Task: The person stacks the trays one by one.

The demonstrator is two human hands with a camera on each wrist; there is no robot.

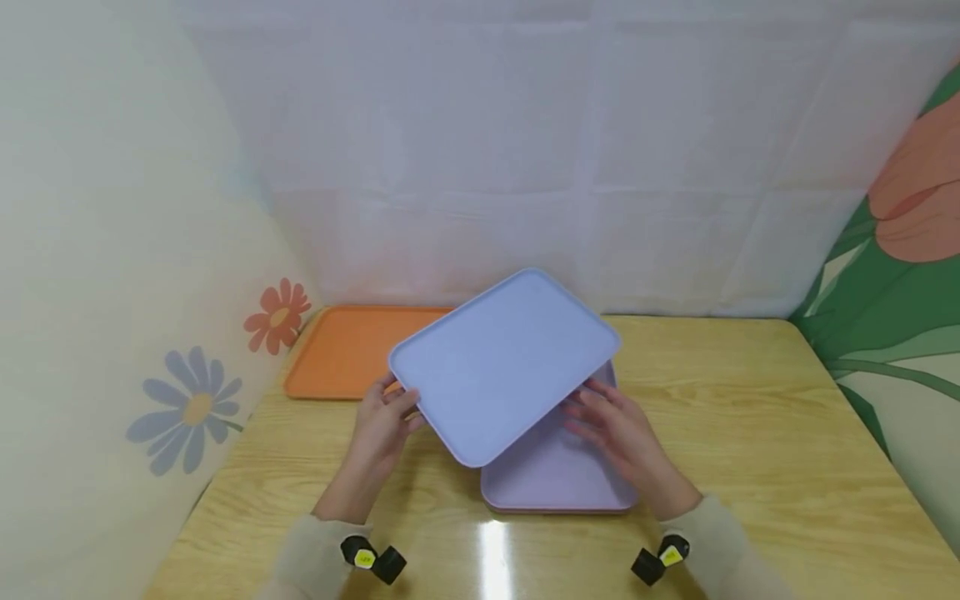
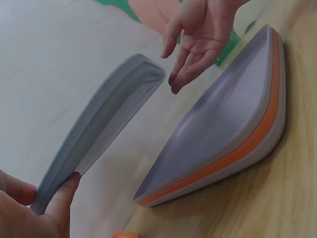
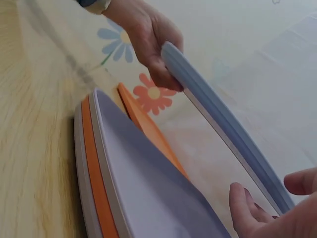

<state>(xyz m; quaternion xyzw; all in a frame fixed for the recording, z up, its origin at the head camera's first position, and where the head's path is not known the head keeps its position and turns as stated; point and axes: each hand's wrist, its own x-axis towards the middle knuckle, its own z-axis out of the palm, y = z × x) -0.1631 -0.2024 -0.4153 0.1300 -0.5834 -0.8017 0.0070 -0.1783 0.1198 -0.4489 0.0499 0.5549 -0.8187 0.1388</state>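
Note:
My left hand (image 1: pixel 381 421) pinches the left edge of a light blue tray (image 1: pixel 504 367), thumb on one face and fingers beneath. The tray is held up at a slant, turned at an angle above a stack. In the left wrist view my right hand (image 2: pixel 205 39) has its fingers loosely extended, just off the tray's far end. From the head, the right hand (image 1: pixel 611 425) is by the tray's lower right edge, over the stack. A purple tray (image 1: pixel 562 467) tops that stack, with an orange tray (image 2: pixel 257 134) and another pale one under it.
Another orange tray (image 1: pixel 337 354) lies at the back left of the wooden table (image 1: pixel 750 433), partly covered by the blue tray in the head view. A white cloth (image 1: pixel 480 150) hangs behind the table. Flower-printed walls stand at left and right.

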